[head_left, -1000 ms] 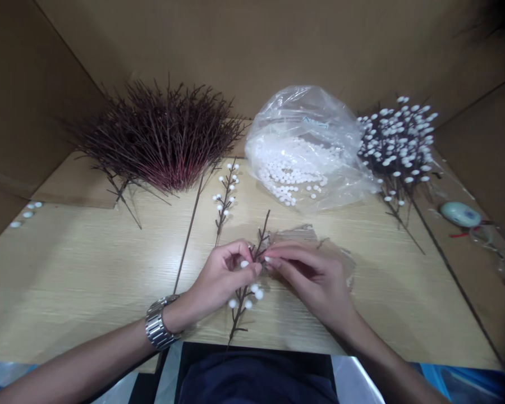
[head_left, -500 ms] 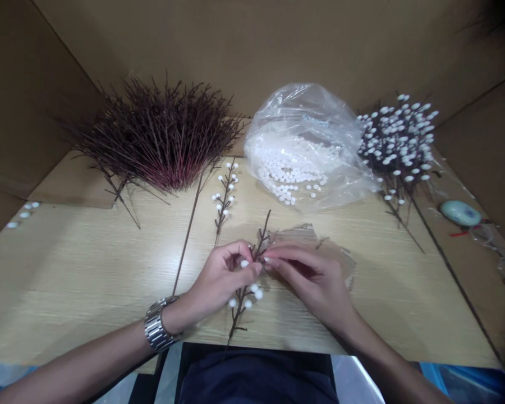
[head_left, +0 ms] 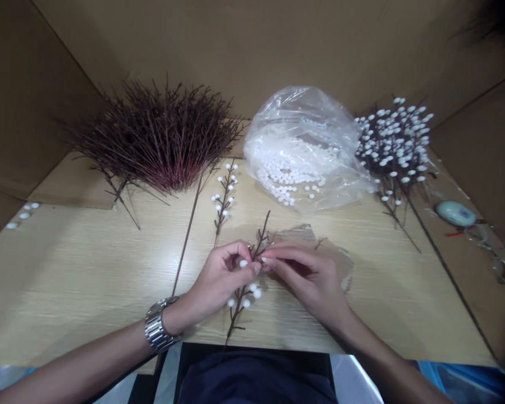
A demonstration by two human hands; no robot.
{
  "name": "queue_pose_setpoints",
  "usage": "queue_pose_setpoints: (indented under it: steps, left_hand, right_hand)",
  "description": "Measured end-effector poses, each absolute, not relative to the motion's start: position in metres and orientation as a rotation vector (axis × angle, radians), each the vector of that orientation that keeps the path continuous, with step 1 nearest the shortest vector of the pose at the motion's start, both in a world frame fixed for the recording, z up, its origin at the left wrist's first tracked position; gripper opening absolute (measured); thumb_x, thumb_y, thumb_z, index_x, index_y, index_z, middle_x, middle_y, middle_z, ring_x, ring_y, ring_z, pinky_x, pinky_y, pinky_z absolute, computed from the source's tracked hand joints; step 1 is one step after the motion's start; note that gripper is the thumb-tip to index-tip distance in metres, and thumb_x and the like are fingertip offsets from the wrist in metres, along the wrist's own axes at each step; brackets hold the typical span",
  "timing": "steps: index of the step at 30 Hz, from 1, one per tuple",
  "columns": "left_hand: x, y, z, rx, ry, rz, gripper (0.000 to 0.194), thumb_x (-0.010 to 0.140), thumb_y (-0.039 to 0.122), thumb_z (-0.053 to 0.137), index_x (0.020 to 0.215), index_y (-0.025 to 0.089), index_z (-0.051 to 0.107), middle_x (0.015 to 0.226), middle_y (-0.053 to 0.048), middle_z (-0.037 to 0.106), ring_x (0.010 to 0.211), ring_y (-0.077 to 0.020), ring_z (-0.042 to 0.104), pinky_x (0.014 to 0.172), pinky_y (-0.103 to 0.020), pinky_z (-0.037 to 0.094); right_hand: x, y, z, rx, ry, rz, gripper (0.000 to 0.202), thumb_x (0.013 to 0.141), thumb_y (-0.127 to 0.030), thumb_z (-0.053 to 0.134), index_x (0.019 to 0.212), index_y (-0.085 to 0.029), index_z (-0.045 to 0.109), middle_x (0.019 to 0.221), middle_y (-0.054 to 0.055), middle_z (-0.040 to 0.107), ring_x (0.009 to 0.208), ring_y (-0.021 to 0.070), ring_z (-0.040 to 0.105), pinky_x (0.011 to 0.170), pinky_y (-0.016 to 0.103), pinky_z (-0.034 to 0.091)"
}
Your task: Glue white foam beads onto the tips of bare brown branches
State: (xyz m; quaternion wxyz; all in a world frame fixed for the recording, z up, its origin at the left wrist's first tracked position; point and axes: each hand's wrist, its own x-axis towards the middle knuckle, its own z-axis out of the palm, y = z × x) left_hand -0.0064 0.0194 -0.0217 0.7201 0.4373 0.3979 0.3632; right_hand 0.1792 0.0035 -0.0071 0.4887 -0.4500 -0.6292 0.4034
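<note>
The pale wood-grain table (head_left: 67, 280) carried everything. Well beyond the grip, to its left, fanned the heap of bare dark-red twigs (head_left: 160, 140); beyond it to the right sat the clear plastic bag of white foam beads (head_left: 303, 157), its print too faint to read, apparently kept within reach. Over the near edge, the left hand (head_left: 219, 278) pinched the thin brown partly beaded twig (head_left: 246, 283) steady, while the right hand (head_left: 311, 280) closed its fingertips at a side shoot, seemingly on a bead, hidden.
</note>
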Motion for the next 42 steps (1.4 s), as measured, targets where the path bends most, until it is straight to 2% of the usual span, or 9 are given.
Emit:
queue_pose_setpoints:
  steps: [10, 14, 16, 18, 22, 28, 33, 36, 42]
  left_hand:
    - [-0.007, 0.019, -0.023, 0.997, 0.919, 0.796, 0.024, 0.086, 0.026, 0.074, 0.072, 0.019, 0.056, 0.075, 0.001, 0.060, 0.071, -0.0146, 0.053, 0.066, -0.026, 0.041]
    - [-0.008, 0.020, -0.021, 1.015, 0.923, 0.794, 0.024, 0.088, 0.025, 0.072, 0.072, 0.019, 0.055, 0.075, 0.002, 0.057, 0.072, -0.0144, 0.051, 0.067, -0.026, 0.039]
    - [-0.009, 0.020, -0.022, 1.034, 0.915, 0.793, 0.024, 0.089, 0.024, 0.071, 0.072, 0.019, 0.055, 0.074, 0.003, 0.053, 0.072, -0.0141, 0.048, 0.067, -0.026, 0.037]
    - [-0.009, 0.019, -0.024, 1.051, 0.899, 0.789, 0.024, 0.089, 0.025, 0.071, 0.072, 0.019, 0.054, 0.073, 0.003, 0.051, 0.072, -0.0142, 0.046, 0.067, -0.026, 0.036]
    - [-0.007, 0.019, -0.026, 1.057, 0.906, 0.801, 0.027, 0.088, 0.027, 0.072, 0.070, 0.019, 0.053, 0.073, 0.003, 0.051, 0.071, -0.0146, 0.045, 0.066, -0.026, 0.035]
    - [-0.007, 0.020, -0.024, 1.090, 0.906, 0.794, 0.029, 0.087, 0.030, 0.074, 0.069, 0.019, 0.052, 0.072, 0.003, 0.049, 0.069, -0.0148, 0.045, 0.066, -0.027, 0.034]
    - [-0.010, 0.019, -0.029, 1.107, 0.897, 0.791, 0.028, 0.088, 0.032, 0.073, 0.072, 0.020, 0.053, 0.074, 0.003, 0.050, 0.071, -0.0154, 0.045, 0.067, -0.027, 0.035]
    - [-0.010, 0.019, -0.033, 1.106, 0.855, 0.794, 0.027, 0.089, 0.032, 0.073, 0.074, 0.020, 0.054, 0.076, 0.002, 0.051, 0.074, -0.0162, 0.047, 0.070, -0.028, 0.036]
    - [-0.010, 0.017, -0.029, 1.109, 0.752, 0.734, 0.031, 0.087, 0.035, 0.077, 0.075, 0.019, 0.054, 0.079, 0.002, 0.054, 0.078, -0.0166, 0.049, 0.074, -0.029, 0.038]
  right_hand:
    - [0.179, 0.002, -0.010, -1.105, -1.529, 1.016, 0.018, 0.088, -0.014, 0.074, 0.097, -0.027, 0.081, 0.091, 0.002, 0.082, 0.083, 0.0184, 0.076, 0.070, 0.029, 0.062]
    - [0.198, 0.007, 0.003, -1.215, -1.598, 1.002, 0.022, 0.092, -0.024, 0.071, 0.112, -0.028, 0.078, 0.105, 0.004, 0.082, 0.088, 0.0197, 0.077, 0.074, 0.032, 0.063]
    - [0.214, 0.020, 0.010, -1.311, -1.602, 0.925, 0.027, 0.094, -0.030, 0.068, 0.120, -0.026, 0.075, 0.110, 0.006, 0.080, 0.088, 0.0205, 0.077, 0.075, 0.034, 0.062]
    - [0.231, 0.041, 0.014, -1.384, -1.688, 0.742, 0.025, 0.095, -0.032, 0.066, 0.117, -0.023, 0.076, 0.110, 0.008, 0.080, 0.092, 0.0227, 0.075, 0.080, 0.037, 0.061]
    - [0.252, 0.096, 0.002, -1.621, -2.085, 0.346, 0.026, 0.097, -0.020, 0.056, 0.114, -0.017, 0.075, 0.108, 0.012, 0.077, 0.092, 0.0243, 0.071, 0.088, 0.039, 0.054]
    - [0.253, 0.138, -0.030, -1.661, -2.088, 0.278, 0.020, 0.092, -0.011, 0.056, 0.094, -0.011, 0.076, 0.098, 0.018, 0.073, 0.093, 0.0265, 0.066, 0.089, 0.037, 0.048]
    - [0.252, 0.122, -0.017, -1.573, -2.008, 0.303, 0.021, 0.093, -0.016, 0.053, 0.097, -0.013, 0.074, 0.089, 0.011, 0.074, 0.080, 0.0219, 0.064, 0.079, 0.034, 0.049]
    - [0.246, 0.100, 0.005, -1.473, -1.939, 0.360, 0.021, 0.095, -0.021, 0.054, 0.107, -0.017, 0.072, 0.097, 0.007, 0.075, 0.082, 0.0192, 0.066, 0.076, 0.032, 0.051]
    - [0.222, 0.065, 0.047, -1.145, -1.869, 0.961, 0.015, 0.094, -0.030, 0.066, 0.102, -0.022, 0.076, 0.104, 0.006, 0.076, 0.097, 0.0199, 0.069, 0.086, 0.035, 0.054]
